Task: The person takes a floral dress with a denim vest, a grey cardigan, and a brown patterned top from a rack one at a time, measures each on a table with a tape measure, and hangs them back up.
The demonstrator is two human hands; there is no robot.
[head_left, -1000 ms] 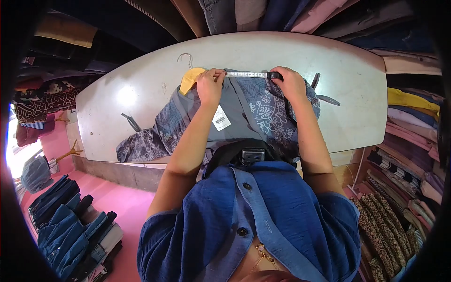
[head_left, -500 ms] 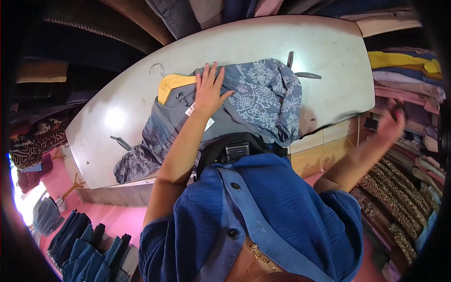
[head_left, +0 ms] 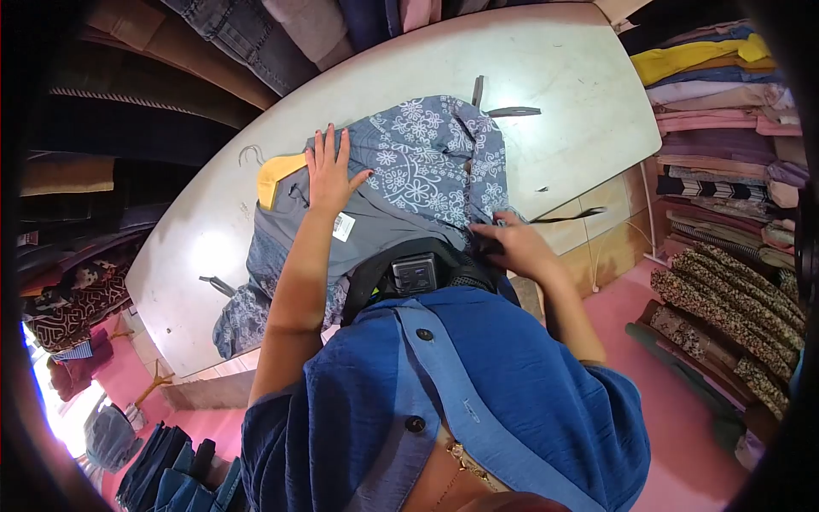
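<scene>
The yellow hanger (head_left: 275,175) lies mostly under the patterned garment (head_left: 418,162); only one shoulder and the wire hook show. The garment's near hem is hidden behind the chest-worn device (head_left: 415,273) and the blue shirt (head_left: 478,401). The right hand (head_left: 516,246) curls at that hem with its fingertips buried in cloth, so what its grip encloses cannot be told. The print on the white tag (head_left: 344,226) is too small to read. At far right, the folded fabric stacks (head_left: 725,94) run off the picture's edge. Hanging clothes (head_left: 299,34) cover part of the tabletop's (head_left: 554,68) far rim.

The garment (head_left: 409,179) lies on the table (head_left: 580,94), folded stacks (head_left: 725,128) to its right.
</scene>
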